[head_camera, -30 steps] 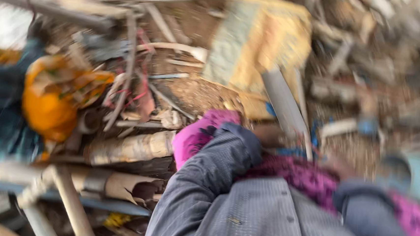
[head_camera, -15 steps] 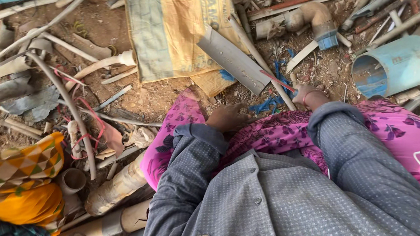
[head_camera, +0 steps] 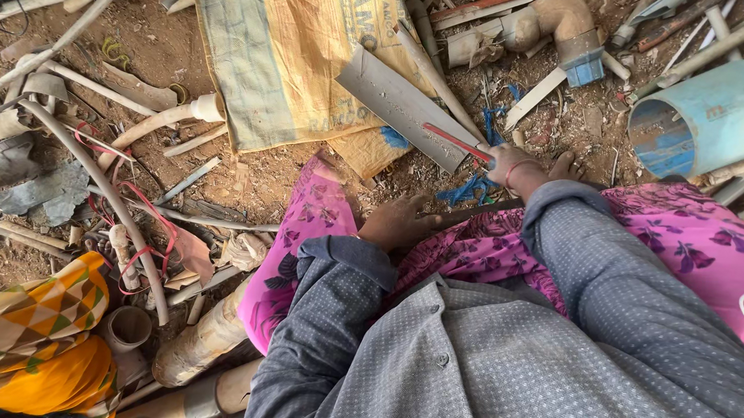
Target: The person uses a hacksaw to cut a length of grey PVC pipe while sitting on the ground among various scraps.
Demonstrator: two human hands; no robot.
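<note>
A person in a grey dotted shirt point(head_camera: 483, 374) and pink floral cloth point(head_camera: 692, 249) sits over a dirt yard strewn w/ scrap pipe. The right hand point(head_camera: 515, 165) is closed round the handle of a thin red-bladed saw point(head_camera: 457, 142), whose blade lies across a flat grey plastic pipe offcut point(head_camera: 401, 106) on the ground just ahead of the knees. The left hand point(head_camera: 399, 224) rests knuckles-up on the pink cloth near the lap, fingers curled under; whether it grips anything can't be told. A yellow woven sack point(head_camera: 296, 47) lies spread beneath the offcut's far end. At right, a short blue plastic pipe section point(head_camera: 719, 115) sits on its side. A grey pipe elbow point(head_camera: 560, 21) lies at top; an orange patterned cloth point(head_camera: 22, 342) bunches at lower left.
</note>
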